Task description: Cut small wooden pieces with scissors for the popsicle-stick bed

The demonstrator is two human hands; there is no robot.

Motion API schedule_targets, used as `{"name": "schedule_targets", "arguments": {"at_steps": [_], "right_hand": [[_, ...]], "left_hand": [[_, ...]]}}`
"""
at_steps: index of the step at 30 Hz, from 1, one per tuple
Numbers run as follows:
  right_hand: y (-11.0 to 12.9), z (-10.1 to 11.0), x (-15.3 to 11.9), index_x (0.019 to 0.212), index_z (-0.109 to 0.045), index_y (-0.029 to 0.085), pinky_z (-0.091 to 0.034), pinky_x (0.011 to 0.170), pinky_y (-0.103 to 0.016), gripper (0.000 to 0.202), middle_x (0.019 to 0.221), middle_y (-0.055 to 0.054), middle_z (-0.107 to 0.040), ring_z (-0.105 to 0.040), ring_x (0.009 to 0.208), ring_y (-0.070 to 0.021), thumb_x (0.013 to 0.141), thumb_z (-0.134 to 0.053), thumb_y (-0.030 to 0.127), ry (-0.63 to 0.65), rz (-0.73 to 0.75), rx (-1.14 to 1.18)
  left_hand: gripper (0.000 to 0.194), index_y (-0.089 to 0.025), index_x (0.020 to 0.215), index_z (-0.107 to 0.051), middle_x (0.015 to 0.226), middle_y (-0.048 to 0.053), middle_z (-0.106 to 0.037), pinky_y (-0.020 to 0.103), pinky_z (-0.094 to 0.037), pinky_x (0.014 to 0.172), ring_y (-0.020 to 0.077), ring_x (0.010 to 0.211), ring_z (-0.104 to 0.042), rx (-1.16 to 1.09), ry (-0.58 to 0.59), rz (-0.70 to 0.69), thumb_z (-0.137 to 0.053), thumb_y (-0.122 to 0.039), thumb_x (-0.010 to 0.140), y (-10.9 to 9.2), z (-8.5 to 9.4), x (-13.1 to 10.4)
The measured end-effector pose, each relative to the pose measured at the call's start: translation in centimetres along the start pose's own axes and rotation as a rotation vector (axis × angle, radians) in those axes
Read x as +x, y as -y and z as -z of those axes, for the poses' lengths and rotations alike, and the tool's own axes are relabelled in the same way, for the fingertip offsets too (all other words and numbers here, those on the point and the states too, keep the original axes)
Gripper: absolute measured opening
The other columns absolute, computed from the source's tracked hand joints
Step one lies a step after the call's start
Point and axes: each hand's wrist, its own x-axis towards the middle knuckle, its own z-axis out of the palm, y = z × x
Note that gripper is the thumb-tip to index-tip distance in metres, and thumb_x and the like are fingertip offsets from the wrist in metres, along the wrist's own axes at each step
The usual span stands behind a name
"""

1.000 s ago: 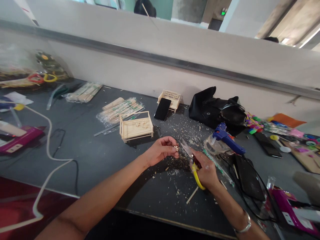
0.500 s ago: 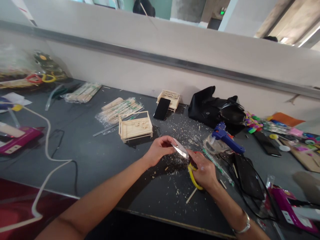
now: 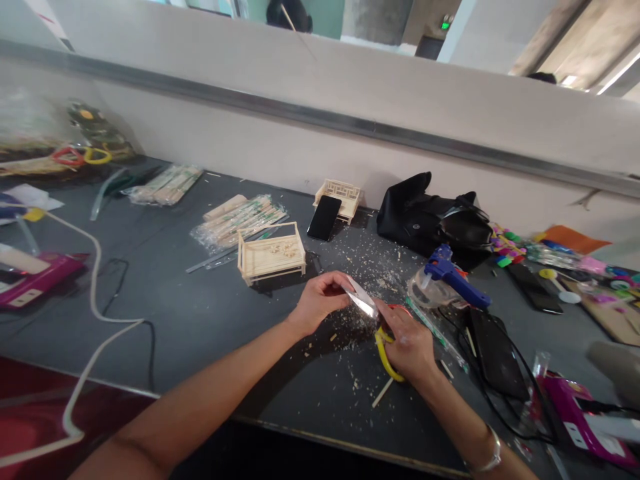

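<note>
My right hand (image 3: pixel 407 340) is closed on scissors (image 3: pixel 385 353) with yellow and red handles, their blades pointing up and left. At the blade tips, my left hand (image 3: pixel 323 300) is pinched; whatever its fingertips hold is too small to make out. Pale chips (image 3: pixel 355 333) lie scattered beneath and behind both hands. Up and left of my left hand stands a small wooden stick frame (image 3: pixel 273 257) with tiny pieces on it. A black phone (image 3: pixel 325 217) leans on a second stick model (image 3: pixel 345 193) near the wall.
Packs of sticks (image 3: pixel 245 223) lie at the back left. A black bag (image 3: pixel 433 213), a blue glue gun (image 3: pixel 453 273) and a dark phone with cables (image 3: pixel 497 353) are on the right. A white cable (image 3: pixel 95 287) crosses the left side.
The scissor blades have closed slightly between my hands, and the handles have shifted a little. Both hands stay in nearly the same place.
</note>
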Motion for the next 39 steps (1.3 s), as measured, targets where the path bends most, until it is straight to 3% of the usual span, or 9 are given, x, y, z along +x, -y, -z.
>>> {"name": "schedule_targets", "arguments": {"at_steps": [5, 17, 24, 31, 35, 39], "right_hand": [[0.1, 0.1, -0.1, 0.125, -0.067, 0.028, -0.045, 0.055, -0.022, 0.056, 0.078, -0.002, -0.07, -0.062, 0.065, -0.0161, 0.073, -0.054, 0.014, 0.05, -0.04, -0.065], [0.3, 0.2, -0.2, 0.116, -0.07, 0.024, -0.043, 0.049, -0.021, 0.053, 0.066, 0.0, -0.066, -0.06, 0.056, -0.0143, 0.069, -0.05, 0.008, 0.047, -0.041, 0.005], [0.1, 0.0, -0.1, 0.115, -0.07, 0.022, -0.044, 0.047, -0.022, 0.054, 0.066, 0.0, -0.066, -0.06, 0.054, -0.0144, 0.068, -0.047, 0.006, 0.0, 0.003, 0.016], [0.2, 0.7, 0.4, 0.112, -0.071, 0.019, -0.04, 0.047, -0.022, 0.048, 0.063, 0.0, -0.064, -0.056, 0.052, -0.0138, 0.072, -0.047, 0.008, -0.068, 0.114, -0.107], [0.3, 0.7, 0.4, 0.114, -0.072, 0.022, -0.037, 0.05, -0.023, 0.048, 0.063, 0.0, -0.061, -0.054, 0.056, -0.0138, 0.073, -0.05, 0.01, -0.049, 0.13, -0.196], [0.1, 0.5, 0.3, 0.12, -0.07, 0.027, -0.037, 0.054, -0.024, 0.049, 0.071, -0.003, -0.062, -0.055, 0.064, -0.0155, 0.076, -0.054, 0.014, 0.0, 0.076, -0.236]], "left_hand": [[0.019, -0.016, 0.066, -0.068, 0.08, 0.001, -0.066, 0.028, -0.051, 0.072, 0.0146, 0.075, -0.062, -0.006, -0.03, -0.048, -0.085, -0.021, 0.059, 0.3, 0.0, 0.0], [0.02, -0.017, 0.068, -0.067, 0.078, 0.0, -0.067, 0.027, -0.052, 0.071, 0.0142, 0.074, -0.061, 0.006, -0.065, -0.024, -0.084, -0.019, 0.058, 0.3, -0.3, -0.2], [0.024, -0.017, 0.069, -0.066, 0.077, -0.001, -0.068, 0.026, -0.052, 0.07, 0.0131, 0.072, -0.062, -0.108, -0.057, 0.12, -0.084, -0.014, 0.053, 0.2, -0.2, 0.0], [0.018, -0.016, 0.08, -0.065, 0.068, 0.002, -0.069, 0.029, -0.054, 0.06, 0.0165, 0.06, -0.066, -0.352, 0.144, 0.409, -0.077, -0.023, 0.068, 0.1, 0.9, 0.4], [0.02, -0.016, 0.079, -0.066, 0.069, 0.002, -0.069, 0.026, -0.053, 0.057, 0.0145, 0.059, -0.064, -0.361, 0.182, 0.441, -0.079, -0.019, 0.064, 0.3, 1.4, 0.4], [0.023, -0.015, 0.077, -0.067, 0.073, 0.002, -0.069, 0.026, -0.054, 0.059, 0.0139, 0.062, -0.065, -0.354, 0.145, 0.434, -0.083, -0.017, 0.061, 0.3, 1.2, 0.4]]}}
